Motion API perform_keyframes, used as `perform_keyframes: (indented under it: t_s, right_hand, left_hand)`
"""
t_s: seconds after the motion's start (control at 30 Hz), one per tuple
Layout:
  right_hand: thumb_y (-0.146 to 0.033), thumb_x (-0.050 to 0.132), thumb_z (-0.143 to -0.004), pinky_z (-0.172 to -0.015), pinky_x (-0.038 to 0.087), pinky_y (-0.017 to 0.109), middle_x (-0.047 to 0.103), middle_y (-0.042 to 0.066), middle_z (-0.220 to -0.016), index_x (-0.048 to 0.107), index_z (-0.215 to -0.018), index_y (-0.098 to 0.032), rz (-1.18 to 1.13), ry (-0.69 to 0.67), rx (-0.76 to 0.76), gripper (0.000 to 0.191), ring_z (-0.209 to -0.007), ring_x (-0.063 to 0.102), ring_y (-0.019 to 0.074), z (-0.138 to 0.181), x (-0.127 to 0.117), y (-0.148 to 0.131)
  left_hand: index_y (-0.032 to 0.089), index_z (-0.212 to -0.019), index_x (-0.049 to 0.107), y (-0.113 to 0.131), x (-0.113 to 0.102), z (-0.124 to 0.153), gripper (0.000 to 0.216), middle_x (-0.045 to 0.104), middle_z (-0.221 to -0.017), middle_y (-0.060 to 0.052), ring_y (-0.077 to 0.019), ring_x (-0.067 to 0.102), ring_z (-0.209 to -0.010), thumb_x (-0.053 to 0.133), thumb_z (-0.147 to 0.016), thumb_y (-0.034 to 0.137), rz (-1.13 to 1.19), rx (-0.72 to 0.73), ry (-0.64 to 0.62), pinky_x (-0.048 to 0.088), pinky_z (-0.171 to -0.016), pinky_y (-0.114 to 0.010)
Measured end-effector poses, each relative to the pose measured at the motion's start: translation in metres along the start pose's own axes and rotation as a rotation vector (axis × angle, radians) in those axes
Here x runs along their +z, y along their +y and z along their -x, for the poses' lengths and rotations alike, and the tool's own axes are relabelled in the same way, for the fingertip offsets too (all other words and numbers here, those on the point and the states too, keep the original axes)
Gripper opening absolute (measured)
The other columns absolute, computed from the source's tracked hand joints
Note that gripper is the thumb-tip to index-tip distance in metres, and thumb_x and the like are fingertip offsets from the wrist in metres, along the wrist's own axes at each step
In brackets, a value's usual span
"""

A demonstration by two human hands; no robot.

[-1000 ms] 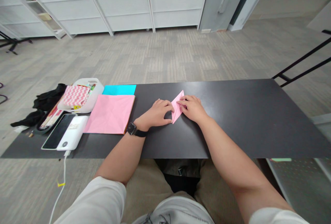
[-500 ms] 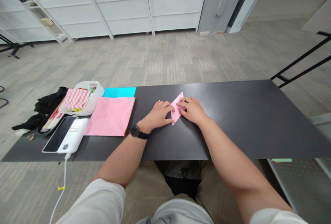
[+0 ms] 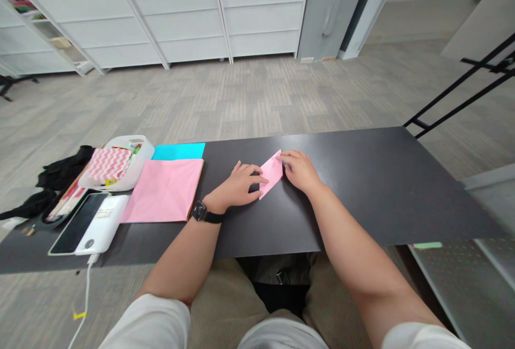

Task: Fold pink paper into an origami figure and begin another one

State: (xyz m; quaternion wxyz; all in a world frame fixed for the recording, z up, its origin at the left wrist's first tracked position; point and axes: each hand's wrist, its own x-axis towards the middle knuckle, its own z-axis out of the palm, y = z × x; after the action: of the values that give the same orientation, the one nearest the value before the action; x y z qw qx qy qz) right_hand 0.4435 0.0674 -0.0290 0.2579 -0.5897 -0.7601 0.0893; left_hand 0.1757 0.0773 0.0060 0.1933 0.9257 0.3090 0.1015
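Observation:
A small folded pink paper lies on the dark table, shaped like a narrow kite pointing away from me. My left hand lies flat beside it, fingers stretched out, with fingertips pressing the paper's left edge. A black watch is on that wrist. My right hand rests on the paper's upper right side, fingers curled down and pressing its far tip.
Left of my hands lies a stack of pink sheets with a cyan sheet behind it. Further left are a white basket with patterned paper, a phone on a white power bank with a cable, and black cloth.
The camera shifted slightly to the right. My right hand slid up toward the paper's far tip, and my left fingers stretched out over its left edge.

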Motion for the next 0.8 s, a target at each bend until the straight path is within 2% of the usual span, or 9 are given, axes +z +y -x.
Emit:
perform_keyframes:
  t_s: [0.1,0.23,0.4,0.47,0.57,0.67,0.8]
  right_hand:
    - [-0.002,0.053,-0.09,-0.111,0.044,0.052,0.069,0.004,-0.144,0.079,-0.128,-0.032,0.034,-0.038,0.004,0.055,-0.131,0.056,0.0302,0.001,0.0,0.001]
    - [-0.013,0.063,-0.093,-0.112,0.042,0.055,0.069,0.003,-0.144,0.083,-0.118,-0.036,0.058,-0.089,-0.032,0.039,-0.132,0.055,0.0319,0.004,-0.001,-0.003]
    - [-0.021,0.073,-0.091,-0.114,0.04,0.052,0.072,0.004,-0.135,0.084,-0.11,-0.035,0.041,-0.064,-0.056,0.026,-0.128,0.058,0.0299,0.006,-0.003,-0.008]
    - [-0.024,0.075,-0.091,-0.114,0.039,0.051,0.073,0.004,-0.13,0.085,-0.105,-0.034,0.03,-0.052,-0.058,0.019,-0.125,0.059,0.0295,0.006,-0.003,-0.01]
    - [-0.028,0.079,-0.09,-0.112,0.038,0.051,0.073,0.004,-0.123,0.084,-0.094,-0.031,0.013,-0.039,-0.081,0.007,-0.121,0.059,0.0292,0.006,-0.002,-0.013]
    - [-0.029,0.083,-0.087,-0.11,0.039,0.05,0.073,0.005,-0.119,0.083,-0.089,-0.029,-0.009,-0.038,-0.113,0.001,-0.118,0.059,0.029,0.006,-0.001,-0.015]
    - [-0.027,0.083,-0.087,-0.109,0.039,0.049,0.072,0.004,-0.117,0.082,-0.087,-0.029,-0.034,-0.047,-0.128,0.002,-0.116,0.059,0.0282,0.007,-0.001,-0.017]
  left_hand:
    - [0.035,-0.114,0.078,-0.001,-0.002,-0.001,0.02,0.066,-0.138,-0.004,-0.0282,0.057,-0.134,0.068,-0.097,0.034,0.007,-0.047,0.037,0.015,-0.13,-0.072]
    - [0.032,-0.11,0.078,-0.004,0.0,-0.005,0.021,0.067,-0.14,-0.004,-0.0299,0.057,-0.135,0.077,-0.092,0.042,-0.012,-0.078,0.084,0.016,-0.13,-0.071]
    - [0.031,-0.12,0.075,-0.005,0.007,-0.009,0.032,0.07,-0.137,-0.006,-0.0279,0.06,-0.129,0.077,-0.092,0.046,-0.017,-0.02,0.172,0.034,-0.125,-0.055]
    - [0.029,-0.117,0.076,-0.006,0.009,-0.011,0.027,0.072,-0.13,-0.005,-0.0264,0.063,-0.122,0.075,-0.094,0.043,-0.021,-0.003,0.182,0.041,-0.118,-0.05]
    - [0.027,-0.108,0.077,-0.009,0.011,-0.012,0.015,0.075,-0.122,-0.004,-0.0248,0.065,-0.114,0.068,-0.097,0.03,-0.05,-0.008,0.196,0.046,-0.109,-0.047]
    - [0.025,-0.105,0.077,-0.013,0.012,-0.013,0.019,0.076,-0.12,-0.004,-0.0246,0.066,-0.112,0.062,-0.096,0.019,-0.057,-0.009,0.222,0.048,-0.104,-0.045]
    - [0.024,-0.104,0.077,-0.015,0.014,-0.014,0.019,0.077,-0.117,-0.004,-0.0239,0.066,-0.11,0.061,-0.097,0.016,-0.021,0.019,0.231,0.049,-0.102,-0.042]
